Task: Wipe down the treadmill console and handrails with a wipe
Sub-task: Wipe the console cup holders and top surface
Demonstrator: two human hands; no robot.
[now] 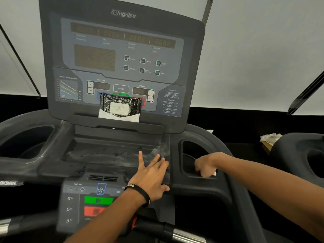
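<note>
From the head view, the dark grey plastic treadmill console (122, 55) rises upright against a pale grey wall (263, 50), with a black band along the wall's foot. Its display panel is unlit. A black crinkled packet of wipes (120, 106) leans against the console's lower buttons, standing on the ledge with a white sheet showing beneath it.

Below lies a shallow dark tray (108, 153), streaked with pale smears and specks. A deep cup well (191, 160) sits just right of it, another at the far left.

The left hand (151, 174), a black wristband at its wrist, rests flat on the tray's front right edge, fingers straight and spread, holding nothing. The right hand (206, 166) is curled into a fist inside the right cup well, gripping a small white wipe (214, 173), only a corner of which shows.

Nearer, a lower control panel (84, 199) carries green and red buttons. A chrome-and-black handrail bar (184, 236) crosses the bottom.
</note>
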